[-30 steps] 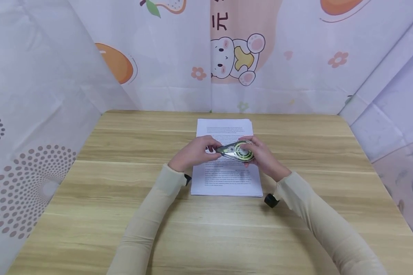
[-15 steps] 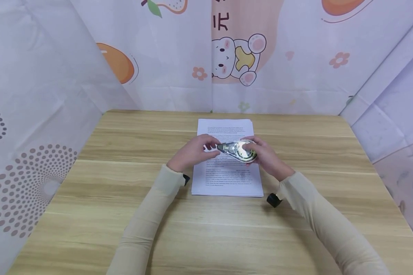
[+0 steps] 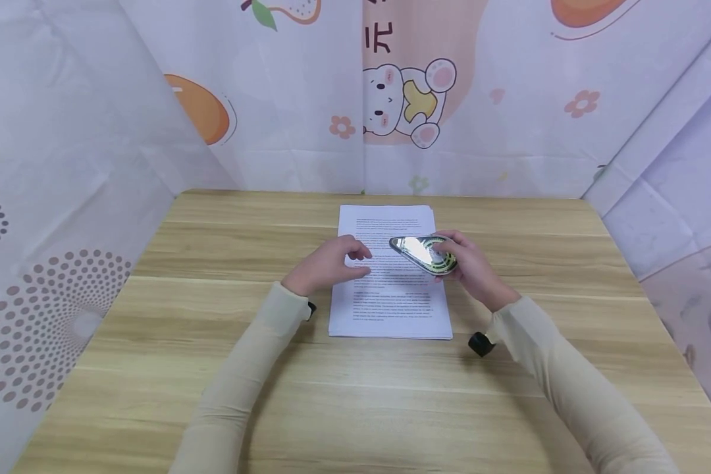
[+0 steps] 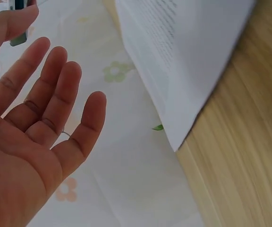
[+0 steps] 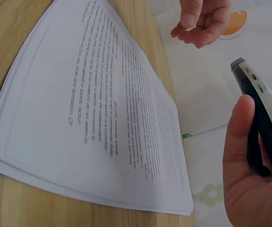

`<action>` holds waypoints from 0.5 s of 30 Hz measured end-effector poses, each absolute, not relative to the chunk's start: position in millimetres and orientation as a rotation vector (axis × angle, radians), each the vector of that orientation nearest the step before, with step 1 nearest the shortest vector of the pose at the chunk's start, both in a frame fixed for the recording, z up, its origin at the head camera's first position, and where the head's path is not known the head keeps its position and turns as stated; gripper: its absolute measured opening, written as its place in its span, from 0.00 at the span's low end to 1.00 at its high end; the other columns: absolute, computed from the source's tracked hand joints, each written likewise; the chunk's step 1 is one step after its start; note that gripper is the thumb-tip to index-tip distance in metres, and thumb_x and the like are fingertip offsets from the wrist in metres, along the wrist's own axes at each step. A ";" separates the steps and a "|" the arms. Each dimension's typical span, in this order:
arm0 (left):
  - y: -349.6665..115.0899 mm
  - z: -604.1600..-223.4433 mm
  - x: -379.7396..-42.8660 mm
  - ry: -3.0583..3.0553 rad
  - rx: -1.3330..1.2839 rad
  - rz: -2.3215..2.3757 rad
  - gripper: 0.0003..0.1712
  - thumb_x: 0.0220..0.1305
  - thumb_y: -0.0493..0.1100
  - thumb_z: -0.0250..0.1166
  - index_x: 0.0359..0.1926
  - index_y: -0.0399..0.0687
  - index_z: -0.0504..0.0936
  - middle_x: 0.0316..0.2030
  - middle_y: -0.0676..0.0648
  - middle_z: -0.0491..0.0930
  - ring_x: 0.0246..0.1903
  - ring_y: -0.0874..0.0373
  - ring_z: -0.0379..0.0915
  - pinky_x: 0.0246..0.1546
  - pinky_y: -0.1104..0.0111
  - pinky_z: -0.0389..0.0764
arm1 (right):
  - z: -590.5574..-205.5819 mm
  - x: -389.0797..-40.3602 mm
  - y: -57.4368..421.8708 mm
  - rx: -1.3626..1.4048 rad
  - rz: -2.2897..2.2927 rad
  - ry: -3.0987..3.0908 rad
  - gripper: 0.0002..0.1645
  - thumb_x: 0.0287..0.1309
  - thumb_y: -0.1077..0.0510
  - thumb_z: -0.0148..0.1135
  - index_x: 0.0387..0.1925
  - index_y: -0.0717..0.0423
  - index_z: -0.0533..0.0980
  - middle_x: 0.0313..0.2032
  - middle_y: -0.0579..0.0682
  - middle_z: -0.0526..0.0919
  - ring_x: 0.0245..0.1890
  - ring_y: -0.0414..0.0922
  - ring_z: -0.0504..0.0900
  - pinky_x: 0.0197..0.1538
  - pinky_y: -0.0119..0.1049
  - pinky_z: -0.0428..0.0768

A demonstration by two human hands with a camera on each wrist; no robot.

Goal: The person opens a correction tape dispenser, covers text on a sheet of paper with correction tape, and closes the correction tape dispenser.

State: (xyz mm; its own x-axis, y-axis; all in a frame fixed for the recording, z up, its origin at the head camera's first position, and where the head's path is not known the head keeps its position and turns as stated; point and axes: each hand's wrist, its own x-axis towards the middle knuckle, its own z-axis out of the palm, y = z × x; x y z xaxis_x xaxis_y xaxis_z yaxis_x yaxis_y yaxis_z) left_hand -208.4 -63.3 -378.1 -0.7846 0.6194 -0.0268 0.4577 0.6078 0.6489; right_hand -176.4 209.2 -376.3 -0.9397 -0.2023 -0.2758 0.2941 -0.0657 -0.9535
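Observation:
My right hand [image 3: 471, 266] grips a teardrop-shaped correction tape [image 3: 417, 251] by its wide end, thumb lying over the green-and-yellow ringed case. Its narrow tip points left, held above a stack of printed paper [image 3: 391, 324]. In the right wrist view the correction tape [image 5: 264, 111] shows a black underside and a clear edge. My left hand [image 3: 322, 264] hovers over the left part of the stack, apart from the tip. Its fingers are loosely bent with nothing between them; the left wrist view shows the bare palm of that hand [image 4: 27, 156].
The wooden table [image 3: 355, 401] reaches back to a white printed curtain [image 3: 296, 158]. Further curtains hang along the left and right sides. A black wrist camera [image 3: 481, 343] hangs under the right sleeve.
My left fingers have come off the narrow tip of the correction tape and drawn slightly left. My right hand has shifted right with the correction tape, opening a gap between the hands.

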 end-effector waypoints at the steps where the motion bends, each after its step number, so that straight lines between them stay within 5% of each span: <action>1: -63.9 -378.8 -208.8 2.586 0.889 0.926 0.18 0.57 0.44 0.66 0.47 0.39 0.80 0.43 0.42 0.79 0.46 0.49 0.74 0.52 0.59 0.73 | -376.4 -176.3 210.1 0.102 -2.079 1.875 0.10 0.65 0.60 0.46 0.46 0.49 0.67 0.42 0.48 0.72 0.26 0.37 0.78 0.29 0.32 0.79; 15: -69.8 -386.9 -211.1 2.564 0.949 0.753 0.16 0.56 0.44 0.65 0.44 0.41 0.82 0.44 0.45 0.79 0.47 0.51 0.72 0.51 0.62 0.71 | -374.7 -176.0 219.4 0.151 -2.147 1.825 0.10 0.64 0.60 0.47 0.47 0.50 0.66 0.42 0.47 0.72 0.28 0.38 0.80 0.28 0.30 0.80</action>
